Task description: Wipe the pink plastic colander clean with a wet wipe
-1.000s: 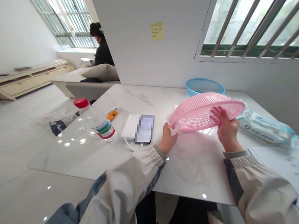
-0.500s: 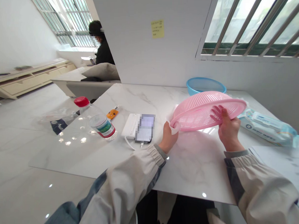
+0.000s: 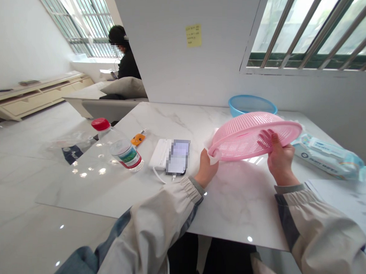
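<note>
A pink mesh colander [image 3: 243, 135] is held tilted above the white marbled table, its open side facing down and toward me. My left hand [image 3: 208, 169] grips its left rim through a white wipe [image 3: 213, 153], which is folded over the edge. On the right, my right hand [image 3: 279, 161] clasps the rim with the thumb in front; its fingers show through the mesh behind. Past the colander stands a blue plastic basin [image 3: 252, 105], partly hidden by it. A pack of baby wipes [image 3: 327, 157] lies just right of my right hand.
Left of my hands, a phone [image 3: 178, 157] is cabled beside a white power bank [image 3: 160, 154]. Farther left are a red-capped plastic bottle [image 3: 118, 146], an orange item [image 3: 138, 139] and a clear plastic bag [image 3: 70, 146]. Papers [image 3: 344, 200] lie at right. A person [image 3: 127, 58] sits in the background.
</note>
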Tool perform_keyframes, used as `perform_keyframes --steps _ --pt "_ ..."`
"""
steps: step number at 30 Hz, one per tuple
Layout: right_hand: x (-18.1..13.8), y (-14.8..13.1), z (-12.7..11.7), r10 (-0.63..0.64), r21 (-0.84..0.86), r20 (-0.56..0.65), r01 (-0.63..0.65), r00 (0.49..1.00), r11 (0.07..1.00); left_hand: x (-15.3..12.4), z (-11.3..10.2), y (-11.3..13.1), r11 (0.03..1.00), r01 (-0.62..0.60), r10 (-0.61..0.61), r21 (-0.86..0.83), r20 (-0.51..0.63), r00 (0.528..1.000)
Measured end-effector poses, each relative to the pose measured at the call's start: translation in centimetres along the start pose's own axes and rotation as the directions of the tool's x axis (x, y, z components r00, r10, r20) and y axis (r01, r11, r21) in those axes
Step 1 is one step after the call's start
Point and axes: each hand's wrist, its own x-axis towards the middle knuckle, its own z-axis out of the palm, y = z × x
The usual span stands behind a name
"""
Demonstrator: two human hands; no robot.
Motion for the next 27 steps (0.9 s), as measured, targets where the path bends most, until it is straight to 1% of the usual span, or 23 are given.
perform_keyframes --steps 10,20,24,27 --pt "-0.05 -0.04 -0.09 0.009 0.004 0.011 -0.009 1.000 1.000 0.07 0.05 0.33 0.999 0.052 -0.052 -0.003 -0.018 0.998" --pt "-0.02 0.04 -0.07 0.006 0.004 0.009 -0.006 1.000 1.000 -0.02 -0.11 -0.11 0.999 0.034 -0.034 0.007 -0.010 0.999" --pt "-0.05 0.00 -0.07 0.010 0.007 0.010 -0.010 1.000 1.000 -0.01 -0.01 -0.24 0.998 0.054 -0.053 0.013 -0.036 0.998" --pt "-0.03 -0.02 -0.08 0.005 0.005 0.016 -0.005 1.000 1.000 -0.02 0.09 -0.19 0.999 0.046 -0.046 -0.005 -0.037 0.998"
